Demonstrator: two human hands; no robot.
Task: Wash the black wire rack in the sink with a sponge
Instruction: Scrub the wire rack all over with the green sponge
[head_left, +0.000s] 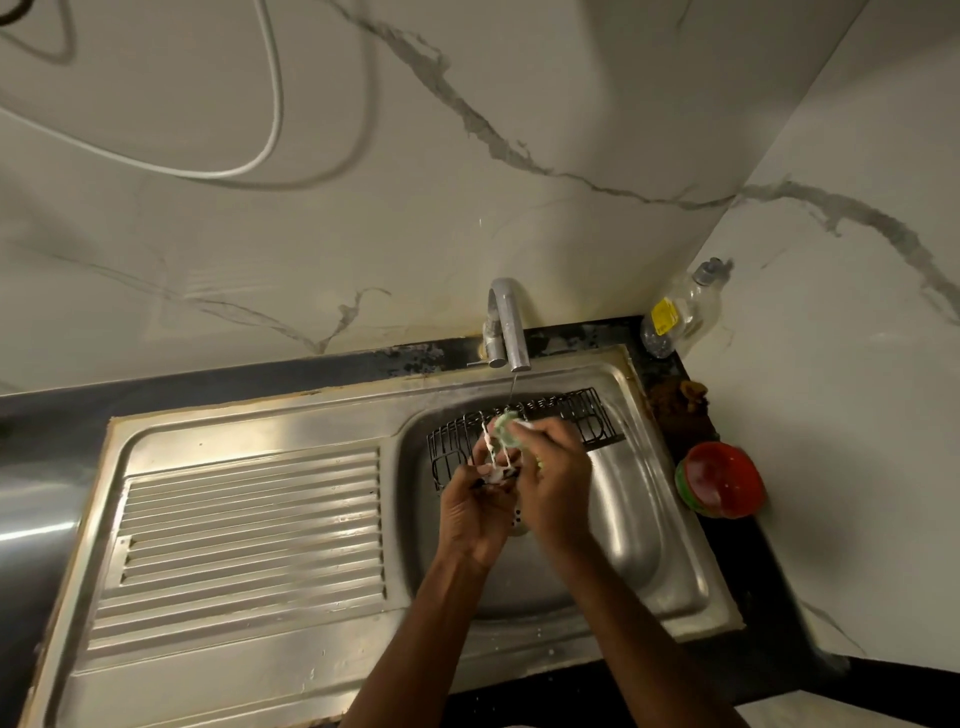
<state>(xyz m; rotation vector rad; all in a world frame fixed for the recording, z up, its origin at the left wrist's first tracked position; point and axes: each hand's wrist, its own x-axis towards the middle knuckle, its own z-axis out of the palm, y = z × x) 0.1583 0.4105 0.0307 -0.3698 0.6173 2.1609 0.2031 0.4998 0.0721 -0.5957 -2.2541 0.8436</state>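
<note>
The black wire rack (524, 434) lies inside the stainless steel sink basin (639, 519), along its far side, stretching from the basin's left wall to near its right wall. A thin stream of water falls from the chrome tap (506, 325) onto the rack's far edge. Both hands meet over the middle of the rack. The right hand (553, 480) has its fingers curled round a pale green round sponge (506, 426), pressing it against the wires under the stream. The left hand (475, 512) grips the near edge of the rack, its fingers closed on the wire with white soap foam over them. Left of the basin lies the ribbed steel draining board (249, 525). On the dark counter right of the sink sits a red bowl (722, 480), and in the far right corner stands a clear plastic bottle with a yellow label (680, 312).
</note>
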